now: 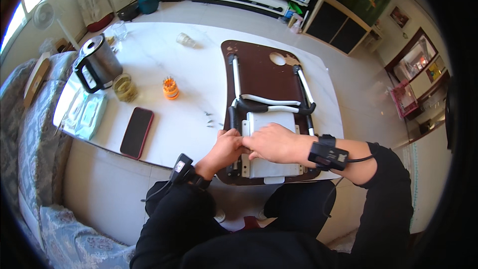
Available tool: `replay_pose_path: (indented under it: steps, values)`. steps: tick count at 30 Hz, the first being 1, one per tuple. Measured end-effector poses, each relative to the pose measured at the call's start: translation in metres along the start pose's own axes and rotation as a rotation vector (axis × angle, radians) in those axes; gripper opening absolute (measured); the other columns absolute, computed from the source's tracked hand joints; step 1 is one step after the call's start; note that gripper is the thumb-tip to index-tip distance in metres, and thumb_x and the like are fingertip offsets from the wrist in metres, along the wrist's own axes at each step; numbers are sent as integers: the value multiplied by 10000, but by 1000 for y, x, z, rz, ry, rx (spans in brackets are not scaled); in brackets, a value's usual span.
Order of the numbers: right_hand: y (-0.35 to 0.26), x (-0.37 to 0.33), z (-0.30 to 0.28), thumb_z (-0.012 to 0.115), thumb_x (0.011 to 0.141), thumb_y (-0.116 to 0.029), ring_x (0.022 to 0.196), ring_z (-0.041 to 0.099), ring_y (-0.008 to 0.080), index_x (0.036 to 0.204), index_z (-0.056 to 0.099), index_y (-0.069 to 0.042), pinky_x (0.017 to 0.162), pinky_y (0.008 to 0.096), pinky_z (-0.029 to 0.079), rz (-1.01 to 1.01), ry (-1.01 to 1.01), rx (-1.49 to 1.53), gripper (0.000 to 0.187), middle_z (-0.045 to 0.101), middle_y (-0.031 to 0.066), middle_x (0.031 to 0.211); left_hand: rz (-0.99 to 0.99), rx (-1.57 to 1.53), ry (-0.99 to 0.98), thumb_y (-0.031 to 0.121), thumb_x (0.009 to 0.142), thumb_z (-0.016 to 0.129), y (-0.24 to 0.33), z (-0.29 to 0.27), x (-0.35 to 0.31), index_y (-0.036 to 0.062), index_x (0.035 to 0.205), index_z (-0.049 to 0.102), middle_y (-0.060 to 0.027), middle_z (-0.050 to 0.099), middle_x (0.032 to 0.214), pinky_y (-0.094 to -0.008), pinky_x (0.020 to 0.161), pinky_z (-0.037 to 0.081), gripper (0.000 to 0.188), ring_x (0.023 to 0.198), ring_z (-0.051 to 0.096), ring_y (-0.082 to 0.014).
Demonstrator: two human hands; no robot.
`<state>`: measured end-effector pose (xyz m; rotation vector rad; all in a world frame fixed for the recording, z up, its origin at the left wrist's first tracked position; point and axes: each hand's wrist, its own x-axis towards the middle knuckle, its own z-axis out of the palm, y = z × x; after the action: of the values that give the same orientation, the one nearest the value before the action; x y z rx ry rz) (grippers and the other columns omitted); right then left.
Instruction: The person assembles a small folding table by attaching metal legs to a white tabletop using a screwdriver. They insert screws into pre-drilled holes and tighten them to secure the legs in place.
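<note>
A brown folding lap table [264,72] lies underside up at the near edge of the white table, its white-and-black tube legs [269,102] folded down on it. Fixed to its near half is a white tray or drawer [274,168] with metal strips along its sides. At the left strip, my left hand [228,150] and my right hand [273,142] meet, fingers bent and pressed together. Whatever is between the fingers is hidden. Several small screws [208,120] are scattered left of the lap table. Farther left stands an orange holder with screwdriver bits [171,88].
On the left of the white table [154,55] are a phone [137,133], a wipes pack [87,112], a steel kettle [104,60] and a glass of tea [125,88]. A clear glass [185,40] lies at the back. A patterned sofa [42,144] stands left.
</note>
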<state>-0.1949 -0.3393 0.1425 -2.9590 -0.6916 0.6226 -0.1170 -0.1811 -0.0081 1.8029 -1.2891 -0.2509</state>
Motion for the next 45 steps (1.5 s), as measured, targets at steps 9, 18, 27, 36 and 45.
replay_pose_path:
  steps: [9, 18, 27, 36, 45]
  values:
    - [0, 7, 8, 637, 864, -125, 823, 685, 294, 932, 629, -69, 750, 418, 523, -304, 115, -189, 89, 655, 116, 823, 13, -82, -60, 142, 805, 723, -6, 2, -5, 128, 971, 727, -51, 665, 1001, -408, 975, 344, 166, 1046, 565, -244]
    - [8, 7, 3, 616, 889, -139, 829, 681, 306, 912, 615, -81, 691, 415, 523, -193, 166, -190, 63, 662, 117, 844, -12, -177, 99, 85, 814, 711, -3, 9, 1, 126, 875, 731, -57, 681, 917, -403, 895, 352, 75, 955, 612, -267]
    - [4, 7, 20, 620, 843, -100, 753, 691, 313, 821, 573, -45, 695, 426, 530, -112, 259, -122, 76, 668, 119, 751, -72, 36, 2, 98, 778, 734, -4, -2, 0, 110, 930, 710, -52, 676, 900, -403, 900, 340, 154, 919, 608, -262]
    - [29, 7, 15, 623, 886, -180, 819, 681, 263, 862, 612, -123, 726, 384, 504, -479, 352, -231, 63, 662, 47, 784, -73, -178, -69, 29, 818, 676, -3, -6, -1, 105, 973, 724, -73, 680, 970, -414, 902, 345, 179, 964, 596, -269]
    - [5, 2, 17, 631, 843, -127, 761, 695, 323, 886, 620, -65, 641, 434, 531, -68, 354, 15, 76, 668, 139, 748, -45, 14, 48, 79, 793, 719, 2, 0, 4, 104, 908, 710, -58, 657, 908, -405, 891, 309, 118, 919, 569, -251]
